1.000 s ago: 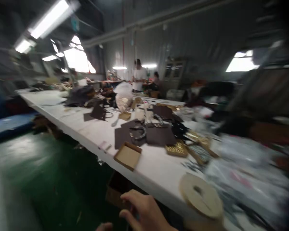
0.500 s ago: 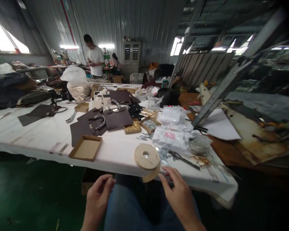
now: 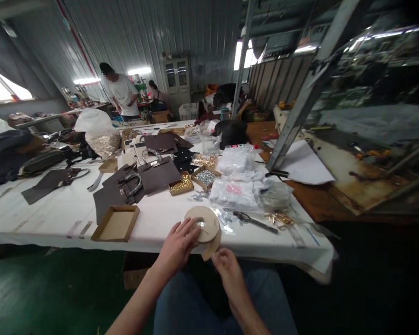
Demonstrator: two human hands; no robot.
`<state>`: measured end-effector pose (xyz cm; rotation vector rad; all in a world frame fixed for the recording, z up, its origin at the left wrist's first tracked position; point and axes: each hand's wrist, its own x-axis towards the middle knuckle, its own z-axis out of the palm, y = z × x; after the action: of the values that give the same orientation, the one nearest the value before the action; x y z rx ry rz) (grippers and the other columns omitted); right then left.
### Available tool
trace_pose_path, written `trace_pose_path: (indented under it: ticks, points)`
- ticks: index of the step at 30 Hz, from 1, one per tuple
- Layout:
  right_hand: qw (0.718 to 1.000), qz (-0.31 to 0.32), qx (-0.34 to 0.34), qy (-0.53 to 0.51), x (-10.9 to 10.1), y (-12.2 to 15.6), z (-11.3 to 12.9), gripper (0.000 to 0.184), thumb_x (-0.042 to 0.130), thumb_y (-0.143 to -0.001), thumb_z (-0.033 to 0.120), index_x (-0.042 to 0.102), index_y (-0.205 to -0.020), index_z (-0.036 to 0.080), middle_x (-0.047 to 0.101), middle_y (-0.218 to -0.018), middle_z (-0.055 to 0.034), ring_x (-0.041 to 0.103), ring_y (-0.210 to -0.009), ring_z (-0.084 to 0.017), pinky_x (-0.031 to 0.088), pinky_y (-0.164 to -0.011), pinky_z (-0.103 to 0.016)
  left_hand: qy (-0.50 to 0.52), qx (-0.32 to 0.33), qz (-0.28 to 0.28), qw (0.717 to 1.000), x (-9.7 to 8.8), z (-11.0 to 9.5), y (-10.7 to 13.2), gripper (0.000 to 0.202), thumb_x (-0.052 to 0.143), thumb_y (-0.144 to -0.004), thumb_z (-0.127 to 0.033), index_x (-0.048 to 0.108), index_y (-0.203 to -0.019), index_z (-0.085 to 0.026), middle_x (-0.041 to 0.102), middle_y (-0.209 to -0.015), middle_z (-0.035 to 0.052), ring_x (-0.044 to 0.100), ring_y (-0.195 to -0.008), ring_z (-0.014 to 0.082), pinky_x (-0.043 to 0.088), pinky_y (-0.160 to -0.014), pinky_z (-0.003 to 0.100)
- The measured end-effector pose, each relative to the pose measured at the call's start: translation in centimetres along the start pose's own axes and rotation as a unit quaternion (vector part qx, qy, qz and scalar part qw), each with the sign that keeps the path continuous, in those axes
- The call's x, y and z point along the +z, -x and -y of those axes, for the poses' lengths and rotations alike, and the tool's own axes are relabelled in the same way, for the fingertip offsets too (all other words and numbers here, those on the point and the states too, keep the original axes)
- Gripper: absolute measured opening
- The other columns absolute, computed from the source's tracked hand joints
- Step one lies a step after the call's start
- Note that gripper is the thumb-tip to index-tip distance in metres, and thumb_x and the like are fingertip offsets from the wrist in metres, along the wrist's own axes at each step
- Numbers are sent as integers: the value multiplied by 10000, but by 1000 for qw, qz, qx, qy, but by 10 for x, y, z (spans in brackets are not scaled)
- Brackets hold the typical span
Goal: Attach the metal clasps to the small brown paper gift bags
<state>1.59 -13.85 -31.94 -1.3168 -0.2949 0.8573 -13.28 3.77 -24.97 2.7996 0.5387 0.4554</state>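
A roll of beige tape (image 3: pixel 211 225) lies flat near the front edge of the white table, its loose end hanging over the edge. My left hand (image 3: pixel 183 238) grips the near left side of the roll, fingers over its top by the centre hole. At the hanging end, my right hand (image 3: pixel 226 263) has thumb and fingers pinched together on the tape; the fingertips are slightly blurred. Right of the roll lie small clear plastic pieces and a dark long-handled tool (image 3: pixel 254 221).
An open cardboard tray (image 3: pixel 116 224) stands to the left. Behind are dark handbag pieces (image 3: pixel 159 174), boxes of gold studs (image 3: pixel 181 184) and silver parts (image 3: pixel 206 176), and plastic-wrapped packs (image 3: pixel 235 193). A metal post (image 3: pixel 296 93) slants up at right. Two people work at the back.
My left hand has come forward and right from above my lap onto the tape roll. My right hand has closed at the tape's loose end. The view has shifted a little.
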Motion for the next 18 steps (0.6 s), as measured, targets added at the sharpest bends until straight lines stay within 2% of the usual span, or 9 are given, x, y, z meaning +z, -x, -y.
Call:
trace_pose_path:
  ticks: [3,5,8,10,13,16,18]
  points:
    - [988,9,74,-136,12,0,-2,622,1016,-767,621,609,-1050,246,788,-907,-17,805,-860,-265,672,-835,-403,-21,-9,-1,1000,13,4,-5,547,571,-1165,-263,550,-1710,-310,518,-1809,118,468,-1698,320,470,-1338,599]
    - [974,11,110,-199,15,-4,2,625,1044,-726,530,628,-1099,249,743,-879,13,748,-733,-215,660,-703,-362,-27,-21,-19,999,18,6,-8,547,550,-1170,-262,545,-1716,-298,514,-1810,125,469,-1697,327,482,-1327,596]
    - [965,22,145,-216,11,-6,10,589,1029,-732,473,659,-1131,247,683,-838,26,560,-556,-121,462,-449,-229,-17,-31,-39,999,21,7,-12,538,498,-1185,-259,541,-1720,-289,506,-1816,119,473,-1694,331,501,-1313,585]
    - [965,32,161,-203,4,-3,12,563,1000,-784,529,674,-1146,247,700,-887,7,511,-545,-99,370,-408,-193,-8,-31,-39,999,21,8,-14,524,490,-1191,-275,550,-1712,-284,505,-1819,110,476,-1691,337,507,-1310,583]
    - [979,60,138,-141,-8,7,0,641,985,-825,592,680,-1292,277,672,-867,40,501,-541,-94,415,-442,-200,0,-43,-45,998,24,8,-17,518,517,-1191,-315,555,-1706,-277,507,-1818,110,482,-1685,346,516,-1305,587]
    - [992,82,87,-27,-18,11,-36,786,987,-784,621,649,-1411,290,601,-724,92,464,-446,-106,415,-432,-234,7,-59,-65,996,31,8,-20,531,543,-1180,-326,554,-1708,-278,511,-1814,118,473,-1688,352,527,-1297,589]
    - [996,56,50,42,-27,7,-68,730,921,-783,695,693,-1336,277,620,-685,72,527,-437,-155,450,-445,-282,14,-67,-76,995,36,7,-22,533,548,-1174,-317,560,-1705,-279,513,-1811,123,460,-1694,357,530,-1295,593]
